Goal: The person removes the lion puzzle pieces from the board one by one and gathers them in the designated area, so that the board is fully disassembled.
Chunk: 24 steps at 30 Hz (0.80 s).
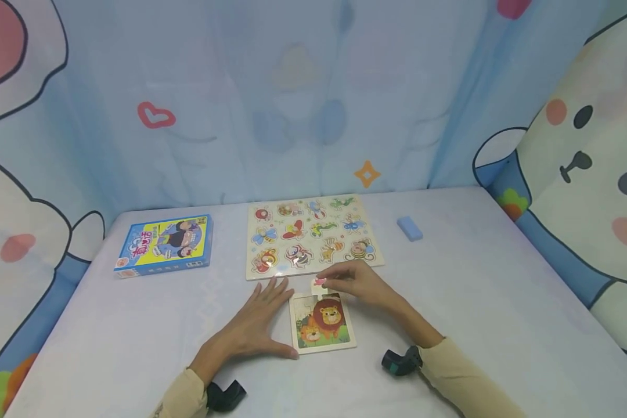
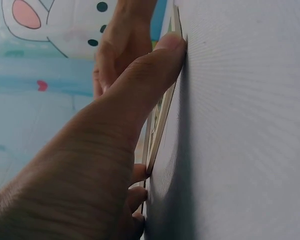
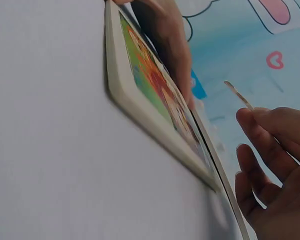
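Clock centred on the lion puzzle, 12 = away from the person.

Nearest: beige sleeves, left one (image 1: pixel 180 397) at 8, right one (image 1: pixel 465 377) between 3 and 4. Black wrist unit at each cuff: left unit (image 1: pixel 227 397) at 8, right unit (image 1: pixel 401 361) at 4.

Left hand (image 1: pixel 258 326) at 9: fingers straight and spread, not gripping. Thumb against the puzzle frame's corner between 7 and 8; other fingertips out toward 10, just beside the frame, contact unclear.

Lion puzzle (image 1: pixel 323 325) flat on the white tablecloth (image 1: pixel 110 348), directly in front of the person. Two lions printed; pale bare patch inside the frame toward 11.

Right hand (image 1: pixel 360 284) between 1 and 2: thumb and index pinch a small puzzle piece (image 1: pixel 316 289), the other fingers loosely curled. Piece is at 12, by the frame's far edge; right wrist view has it raised off the table, tilted.

Further out: insect board (image 1: pixel 305 239) at 12, three rows of four bugs. Blue box (image 1: pixel 162 247) at 10, lying flat, cartoon on top. Blue block (image 1: pixel 410 229) between 1 and 2.

Farthest: blue curtain (image 1: pixel 292 116) at 12.
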Each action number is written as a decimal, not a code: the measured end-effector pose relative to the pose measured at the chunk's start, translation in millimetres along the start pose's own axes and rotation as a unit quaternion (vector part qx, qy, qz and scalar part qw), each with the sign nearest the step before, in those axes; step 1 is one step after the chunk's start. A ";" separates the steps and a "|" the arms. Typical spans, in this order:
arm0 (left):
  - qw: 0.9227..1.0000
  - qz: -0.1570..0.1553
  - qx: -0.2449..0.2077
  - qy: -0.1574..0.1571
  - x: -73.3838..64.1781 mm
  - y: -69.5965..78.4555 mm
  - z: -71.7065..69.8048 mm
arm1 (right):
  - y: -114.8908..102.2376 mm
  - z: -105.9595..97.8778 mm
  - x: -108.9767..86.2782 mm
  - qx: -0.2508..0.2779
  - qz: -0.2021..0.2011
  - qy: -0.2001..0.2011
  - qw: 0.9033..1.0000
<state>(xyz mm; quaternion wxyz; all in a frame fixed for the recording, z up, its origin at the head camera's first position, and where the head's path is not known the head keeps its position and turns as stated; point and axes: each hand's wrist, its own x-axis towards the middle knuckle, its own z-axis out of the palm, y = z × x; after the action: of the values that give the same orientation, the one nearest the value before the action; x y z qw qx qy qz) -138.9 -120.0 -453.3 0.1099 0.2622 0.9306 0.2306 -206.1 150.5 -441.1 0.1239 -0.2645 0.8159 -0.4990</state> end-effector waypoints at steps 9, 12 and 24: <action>1.000 0.007 0.000 0.003 0.3 -1.7 1.2 | 22.8 -38.3 -30.3 -0.026 0.024 -0.003 0.999; 1.000 0.010 0.003 0.003 0.1 -2.1 1.5 | 28.2 -45.4 -37.7 -0.044 0.027 -0.001 0.999; 1.000 0.011 0.003 0.007 -0.5 -1.5 1.4 | 28.7 -52.6 -41.7 -0.109 0.071 0.003 0.992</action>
<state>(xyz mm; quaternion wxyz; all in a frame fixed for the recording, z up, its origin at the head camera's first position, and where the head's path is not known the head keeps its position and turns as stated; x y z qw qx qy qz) -138.8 -120.9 -455.3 0.1003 0.2712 0.9291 0.2307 -204.9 223.4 -444.2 0.1268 -0.2166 0.8823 -0.3982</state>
